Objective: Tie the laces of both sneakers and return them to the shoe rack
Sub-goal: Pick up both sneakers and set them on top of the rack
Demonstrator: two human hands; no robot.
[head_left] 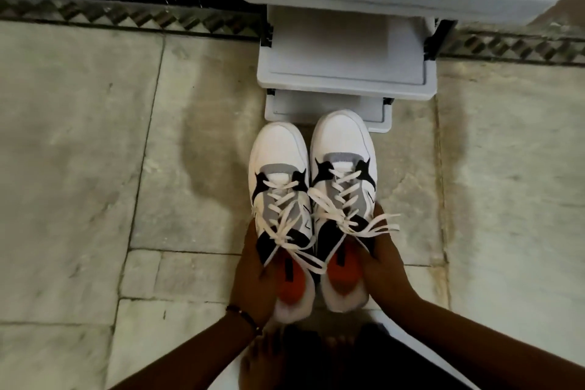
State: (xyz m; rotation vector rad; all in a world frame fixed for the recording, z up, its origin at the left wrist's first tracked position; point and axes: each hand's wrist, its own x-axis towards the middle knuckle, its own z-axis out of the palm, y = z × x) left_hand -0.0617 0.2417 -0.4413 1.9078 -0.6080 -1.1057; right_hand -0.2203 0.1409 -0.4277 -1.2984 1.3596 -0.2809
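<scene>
You hold both sneakers side by side, toes pointing at the white rack. Your left hand wraps the left sneaker from outside, fingers pressed against its heel side; your right hand clasps the right sneaker likewise. Both laces look tied in bows. Marble floor lies below.

Two sneakers sit side by side at frame centre, the left sneaker touching the right sneaker, toes pointing up the frame. The left hand is against the left one's outer side, the right hand against the right one's. The shoe rack stands just above the toes, at upper centre and right, on the floor.
</scene>
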